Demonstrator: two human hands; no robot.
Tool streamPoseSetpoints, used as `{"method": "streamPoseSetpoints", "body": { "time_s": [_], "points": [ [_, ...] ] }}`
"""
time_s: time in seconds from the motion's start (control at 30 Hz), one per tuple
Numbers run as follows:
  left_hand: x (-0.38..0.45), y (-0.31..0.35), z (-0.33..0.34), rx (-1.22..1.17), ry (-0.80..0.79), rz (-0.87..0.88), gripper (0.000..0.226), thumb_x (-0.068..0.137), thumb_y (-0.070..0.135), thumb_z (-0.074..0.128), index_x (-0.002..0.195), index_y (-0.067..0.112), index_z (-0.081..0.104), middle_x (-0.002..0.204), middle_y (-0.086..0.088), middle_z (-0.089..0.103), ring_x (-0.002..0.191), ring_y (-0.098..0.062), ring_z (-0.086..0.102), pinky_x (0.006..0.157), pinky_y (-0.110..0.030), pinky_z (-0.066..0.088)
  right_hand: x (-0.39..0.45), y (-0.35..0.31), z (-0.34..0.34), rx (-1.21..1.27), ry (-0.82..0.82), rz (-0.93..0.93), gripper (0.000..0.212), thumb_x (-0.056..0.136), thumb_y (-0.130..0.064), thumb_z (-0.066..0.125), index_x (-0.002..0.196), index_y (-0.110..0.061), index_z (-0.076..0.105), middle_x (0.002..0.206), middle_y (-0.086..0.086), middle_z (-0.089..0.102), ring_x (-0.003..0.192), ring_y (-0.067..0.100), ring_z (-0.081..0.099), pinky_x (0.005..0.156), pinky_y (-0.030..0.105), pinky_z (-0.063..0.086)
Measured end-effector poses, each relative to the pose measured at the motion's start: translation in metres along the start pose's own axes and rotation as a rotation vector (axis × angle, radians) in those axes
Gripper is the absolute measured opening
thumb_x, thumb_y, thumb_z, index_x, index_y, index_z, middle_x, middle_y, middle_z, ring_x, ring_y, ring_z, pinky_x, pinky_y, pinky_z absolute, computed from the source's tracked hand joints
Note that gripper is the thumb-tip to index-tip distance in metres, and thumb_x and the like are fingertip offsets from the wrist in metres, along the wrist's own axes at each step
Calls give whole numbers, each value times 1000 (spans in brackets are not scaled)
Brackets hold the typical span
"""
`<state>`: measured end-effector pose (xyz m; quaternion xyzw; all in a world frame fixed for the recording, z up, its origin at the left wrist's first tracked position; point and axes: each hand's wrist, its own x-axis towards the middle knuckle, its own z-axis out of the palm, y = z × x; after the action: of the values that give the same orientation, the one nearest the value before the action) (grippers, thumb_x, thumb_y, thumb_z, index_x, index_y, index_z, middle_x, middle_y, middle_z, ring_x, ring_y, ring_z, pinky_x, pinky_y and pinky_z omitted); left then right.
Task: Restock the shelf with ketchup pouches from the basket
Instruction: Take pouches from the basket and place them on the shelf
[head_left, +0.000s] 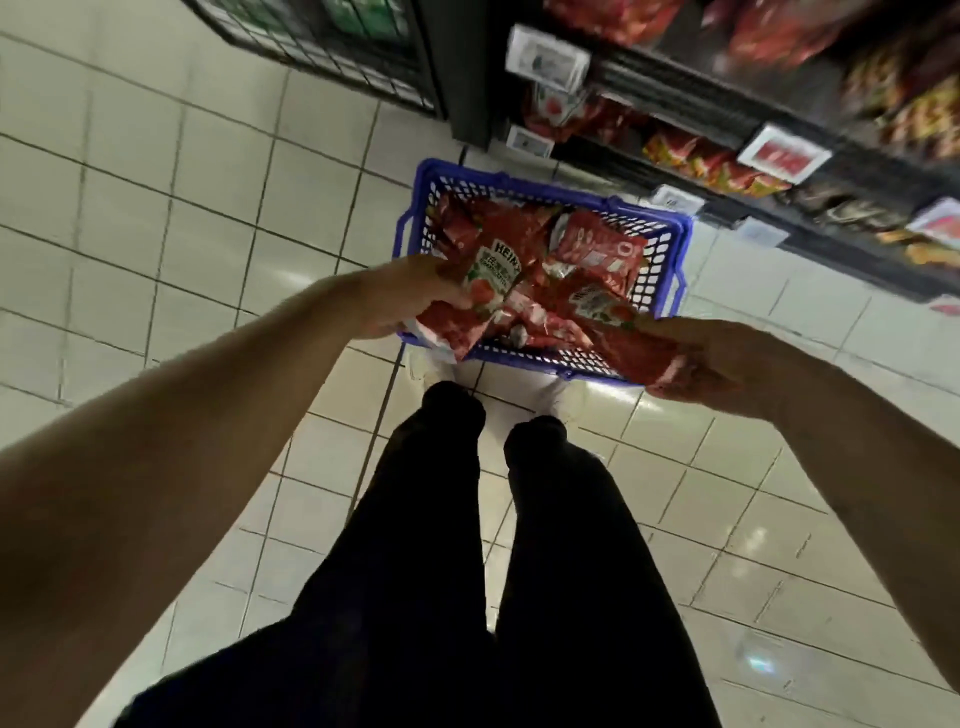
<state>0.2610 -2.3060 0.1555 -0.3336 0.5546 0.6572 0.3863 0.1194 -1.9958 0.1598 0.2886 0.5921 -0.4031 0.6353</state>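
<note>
Red ketchup pouches (597, 249), blue latticed basket (550, 188).

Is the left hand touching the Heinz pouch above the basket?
Touching. The head view shows the left hand gripping the Heinz pouch at its edge, above the blue basket.

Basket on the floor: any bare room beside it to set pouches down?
Bare floor tiles lie left of the blue basket, up to the wire rack. Crowded: the basket is full of ketchup pouches, the shelf is close on its right, and both hands hold pouches above it.
</note>
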Motion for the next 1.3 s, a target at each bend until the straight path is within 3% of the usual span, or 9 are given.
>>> {"method": "streamPoseSetpoints", "body": {
  "time_s": [0.1,0.13,0.23,0.33,0.57,0.7,0.83,1.1,1.3],
  "points": [
    [-62,30,7,-167,-137,115,46,82,-1,67,126,13,63,124,-13,70,117,-32,66,88,-39,58,-79,6,29,179,-268,-110,24,85,-18,64,104,-10,75,95,8,76,73,17,72,70,31,60],
    [-88,44,9,-197,-175,175,48,81,-4,65,125,17,65,123,-12,70,116,-31,66,87,-37,58,-103,8,41,194,-322,-185,23,87,-14,60,103,-9,76,96,10,75,73,19,71,66,31,58],
    [-144,81,14,-159,-185,300,53,76,-8,70,124,15,65,120,-15,71,111,-31,69,83,-38,59,-166,9,72,221,-333,-428,57,73,-3,71,129,-3,61,122,22,66,101,38,69,84,50,58],
    [-197,123,27,-64,-104,442,59,75,-7,77,129,5,58,122,-19,70,112,-36,68,90,-47,58,-227,-2,97,78,-364,-686,62,74,0,74,134,-8,58,129,27,62,114,42,63,99,54,50],
    [-277,212,48,-13,34,752,57,58,10,89,110,22,70,96,-2,76,84,-17,73,68,-31,58,-332,-32,117,-59,-49,-979,74,70,25,69,128,-18,56,107,8,74,97,24,69,86,43,57],
    [-315,263,64,9,56,915,48,57,20,89,98,37,73,97,-2,77,84,-18,75,67,-30,59,-383,-47,118,107,36,-1151,66,65,-9,86,124,-9,57,105,9,75,90,22,72,74,33,58],
    [-339,309,84,47,62,1002,53,61,17,90,108,29,69,108,-12,75,98,-33,73,80,-46,59,-432,-70,106,154,64,-1300,59,71,-15,87,123,-17,58,105,10,75,88,25,75,68,33,60],
    [-363,385,137,-10,230,1175,33,71,23,84,97,39,74,104,-3,77,92,-18,74,74,-27,58,-506,-132,63,0,116,-1537,54,75,-30,82,122,-22,57,107,2,75,94,19,73,73,26,57],
    [-359,427,149,-102,281,1157,41,81,27,78,119,16,66,111,-17,73,102,-38,71,81,-46,60,-525,-173,25,2,100,-1555,29,91,-40,68,114,-22,64,99,-1,77,86,15,73,69,26,55]
  ]
}}
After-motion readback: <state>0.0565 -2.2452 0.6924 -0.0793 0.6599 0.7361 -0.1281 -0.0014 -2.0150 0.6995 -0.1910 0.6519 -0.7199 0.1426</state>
